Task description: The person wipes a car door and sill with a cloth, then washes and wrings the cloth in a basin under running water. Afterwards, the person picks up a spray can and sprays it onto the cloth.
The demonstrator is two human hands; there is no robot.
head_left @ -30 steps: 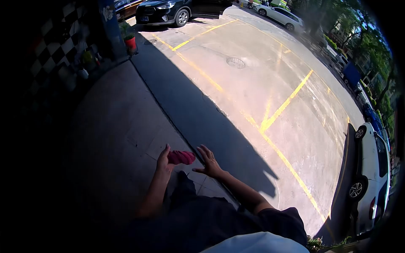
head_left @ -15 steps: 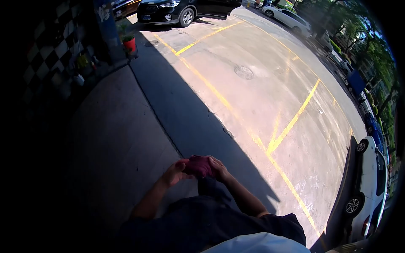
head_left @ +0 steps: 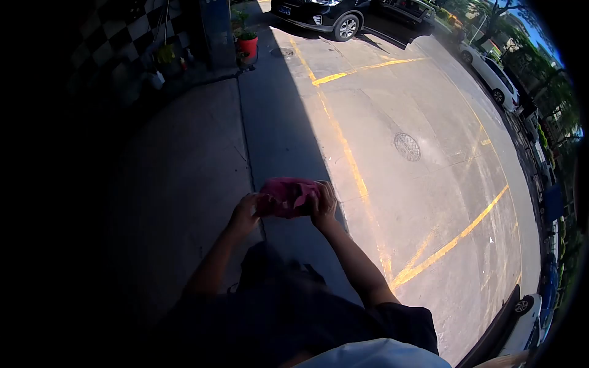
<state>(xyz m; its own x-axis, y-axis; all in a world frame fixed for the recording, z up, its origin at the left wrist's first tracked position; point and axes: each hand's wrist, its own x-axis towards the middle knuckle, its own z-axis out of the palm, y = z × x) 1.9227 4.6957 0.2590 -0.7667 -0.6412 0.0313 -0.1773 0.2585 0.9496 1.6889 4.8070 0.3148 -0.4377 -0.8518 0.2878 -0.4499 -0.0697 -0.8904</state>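
A dark pink cloth (head_left: 288, 197) is stretched between my two hands, above the shaded strip of pavement. My left hand (head_left: 246, 210) grips its left end, the fingers closed at the edge. The right end is pinched in my right hand (head_left: 324, 201), whose fingers wrap over the fabric. The cloth looks bunched and creased, with folds near its middle. Below it, my dark clothing and a leg are hard to make out in the shade.
A black car (head_left: 348, 18) with its door open stands at the top. A red flowerpot (head_left: 247, 46) is by a pillar (head_left: 218, 37). White cars are parked at the upper right (head_left: 494, 75) and lower right (head_left: 520, 328). Yellow lines (head_left: 451, 245) mark the sunlit ground.
The cloth was bunched in my left hand with my right hand apart; now both hands hold it, spread wider and raised forward. The view has turned left, so the surroundings shift right.
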